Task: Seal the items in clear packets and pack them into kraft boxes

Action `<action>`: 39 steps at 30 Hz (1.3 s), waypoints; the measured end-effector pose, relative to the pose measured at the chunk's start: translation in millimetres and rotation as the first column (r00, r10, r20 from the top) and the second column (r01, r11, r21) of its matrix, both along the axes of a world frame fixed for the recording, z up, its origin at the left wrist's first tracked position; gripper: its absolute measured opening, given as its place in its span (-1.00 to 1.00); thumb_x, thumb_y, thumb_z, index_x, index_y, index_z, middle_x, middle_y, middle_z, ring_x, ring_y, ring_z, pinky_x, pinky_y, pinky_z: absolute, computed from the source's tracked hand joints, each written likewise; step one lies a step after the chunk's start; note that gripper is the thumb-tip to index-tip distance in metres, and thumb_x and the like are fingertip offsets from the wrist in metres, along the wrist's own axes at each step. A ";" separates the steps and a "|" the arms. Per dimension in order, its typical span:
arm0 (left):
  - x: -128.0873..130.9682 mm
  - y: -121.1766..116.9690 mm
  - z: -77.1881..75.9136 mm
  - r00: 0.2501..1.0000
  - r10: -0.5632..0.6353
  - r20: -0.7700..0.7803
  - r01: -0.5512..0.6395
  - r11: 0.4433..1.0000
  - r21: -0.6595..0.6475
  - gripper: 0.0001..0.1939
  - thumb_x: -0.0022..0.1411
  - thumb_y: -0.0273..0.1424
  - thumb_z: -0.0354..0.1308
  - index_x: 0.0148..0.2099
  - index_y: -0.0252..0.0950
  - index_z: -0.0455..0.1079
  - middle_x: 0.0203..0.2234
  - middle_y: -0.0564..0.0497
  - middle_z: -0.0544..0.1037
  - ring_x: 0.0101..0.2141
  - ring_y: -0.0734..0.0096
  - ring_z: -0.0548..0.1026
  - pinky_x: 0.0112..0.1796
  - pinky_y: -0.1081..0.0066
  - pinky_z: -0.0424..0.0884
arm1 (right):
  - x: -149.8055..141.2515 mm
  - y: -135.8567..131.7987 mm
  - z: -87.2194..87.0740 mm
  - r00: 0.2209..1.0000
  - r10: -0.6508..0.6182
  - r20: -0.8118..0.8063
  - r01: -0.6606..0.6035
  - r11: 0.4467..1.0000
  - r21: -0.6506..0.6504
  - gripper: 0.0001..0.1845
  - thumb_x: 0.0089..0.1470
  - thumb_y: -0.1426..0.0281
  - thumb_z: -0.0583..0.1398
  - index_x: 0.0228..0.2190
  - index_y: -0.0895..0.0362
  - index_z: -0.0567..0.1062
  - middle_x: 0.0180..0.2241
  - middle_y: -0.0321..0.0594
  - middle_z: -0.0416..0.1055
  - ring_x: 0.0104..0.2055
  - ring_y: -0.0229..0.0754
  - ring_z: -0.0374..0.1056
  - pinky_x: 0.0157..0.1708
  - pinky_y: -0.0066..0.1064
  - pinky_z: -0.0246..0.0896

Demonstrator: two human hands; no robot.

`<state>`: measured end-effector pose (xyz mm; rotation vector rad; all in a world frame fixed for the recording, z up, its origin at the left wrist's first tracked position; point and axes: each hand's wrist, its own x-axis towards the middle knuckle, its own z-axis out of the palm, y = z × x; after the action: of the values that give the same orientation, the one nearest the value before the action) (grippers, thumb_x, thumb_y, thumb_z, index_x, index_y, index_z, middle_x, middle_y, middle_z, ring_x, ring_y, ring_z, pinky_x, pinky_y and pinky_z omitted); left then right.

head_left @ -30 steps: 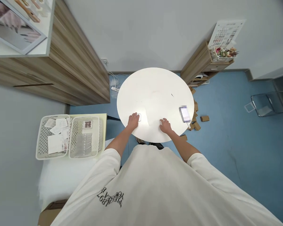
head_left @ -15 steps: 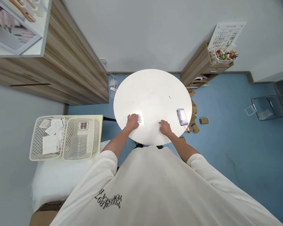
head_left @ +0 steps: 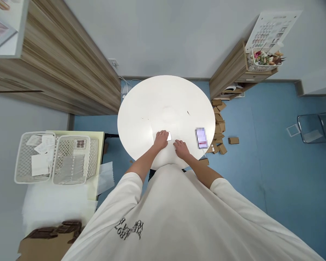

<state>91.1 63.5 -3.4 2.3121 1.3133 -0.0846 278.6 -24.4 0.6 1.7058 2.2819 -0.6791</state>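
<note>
Case, small, pale and rectangular, partly under the left hand on the white oval tabletop.
In the head view, its edge shows beside the fingers, grip unclear; the right hand is near, loosely curled, any hold hidden. Rectangular purple-screened phone farther right.

Nail-supply workroom, round white table, baskets, small cardboard boxes

ahead of left hand and right hand: room to pass over white tabletop | between them: small flat case | right of right hand: phone, cable in the way | close behind both: shirt front
</note>
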 end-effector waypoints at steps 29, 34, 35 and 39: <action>-44.4 5.9 2.1 0.979 0.204 -0.022 -0.205 0.975 -0.086 -0.79 0.40 -0.40 -0.03 -0.01 -0.23 0.39 0.02 -0.16 0.43 -0.02 0.12 0.49 0.04 0.13 0.36 | -1.7 71.4 16.3 0.954 -0.263 -0.147 0.244 0.961 -0.133 -0.70 0.29 0.22 0.14 -0.01 0.07 0.38 -0.02 -0.12 0.49 -0.06 0.00 0.39 -0.13 -0.28 0.17; -38.9 -2.9 11.8 0.981 0.193 0.003 -0.193 0.979 0.062 -0.66 0.33 -0.54 -0.01 0.12 -0.25 0.33 0.19 -0.23 0.34 0.17 0.04 0.35 0.15 0.07 0.23 | -6.2 86.3 14.0 0.967 -0.253 -0.039 0.246 0.960 -0.137 -0.75 0.37 0.35 0.00 -0.10 0.08 0.45 -0.07 -0.10 0.51 -0.12 -0.06 0.42 -0.20 -0.33 0.15; -36.9 -6.6 13.2 0.988 0.150 0.018 -0.151 0.982 0.112 -0.63 0.31 -0.57 -0.02 0.13 -0.25 0.33 0.23 -0.23 0.31 0.22 0.03 0.30 0.18 0.05 0.17 | -7.0 89.2 13.9 0.966 -0.256 -0.027 0.250 0.958 -0.138 -0.75 0.37 0.35 0.00 -0.10 0.08 0.46 -0.08 -0.10 0.51 -0.12 -0.06 0.43 -0.21 -0.34 0.15; -26.5 -16.2 11.2 0.998 -0.061 0.029 0.057 0.989 0.140 -0.62 0.28 -0.60 -0.01 0.09 -0.23 0.36 0.22 -0.19 0.34 0.24 0.06 0.26 0.18 0.08 0.15 | -9.7 96.9 13.3 0.965 -0.261 0.006 0.259 0.956 -0.140 -0.76 0.36 0.35 0.02 -0.11 0.08 0.47 -0.09 -0.10 0.51 -0.13 -0.07 0.43 -0.22 -0.36 0.15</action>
<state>64.6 47.3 7.9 2.4586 1.2711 0.0271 269.0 72.6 13.8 1.9557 1.9813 -0.8809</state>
